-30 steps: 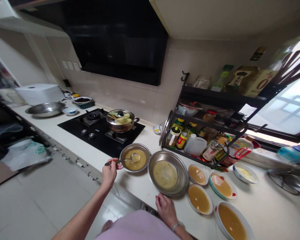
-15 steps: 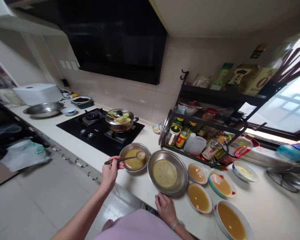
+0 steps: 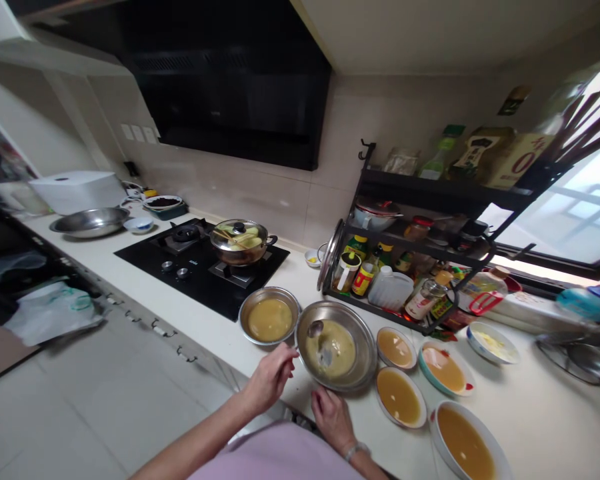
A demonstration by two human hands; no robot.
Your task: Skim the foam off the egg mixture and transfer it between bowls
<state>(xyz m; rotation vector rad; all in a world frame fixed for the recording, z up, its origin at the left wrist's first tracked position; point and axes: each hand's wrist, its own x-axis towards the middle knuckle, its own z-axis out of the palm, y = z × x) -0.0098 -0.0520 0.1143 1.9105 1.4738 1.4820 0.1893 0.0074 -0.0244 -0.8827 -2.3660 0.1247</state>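
My left hand (image 3: pixel 271 377) is closed on the handle of a metal ladle (image 3: pixel 314 329), whose scoop hangs over the large steel bowl (image 3: pixel 363 343) of pale yellow liquid. To its left stands a smaller steel bowl (image 3: pixel 269 317) with a darker yellow liquid. My right hand (image 3: pixel 331 415) rests on the counter edge just in front of the large bowl, fingers curled, holding nothing that I can see.
Several dishes of brown-yellow liquid (image 3: pixel 398 397) stand to the right of the large bowl. A lidded pot (image 3: pixel 240 241) sits on the black hob (image 3: pixel 200 267). A black rack (image 3: pixel 420 267) of bottles and jars stands against the wall. A steel basin (image 3: pixel 91 221) lies far left.
My left hand has carried the ladle from the smaller steel bowl rightward to over the large bowl. My right hand has stayed at the counter edge.
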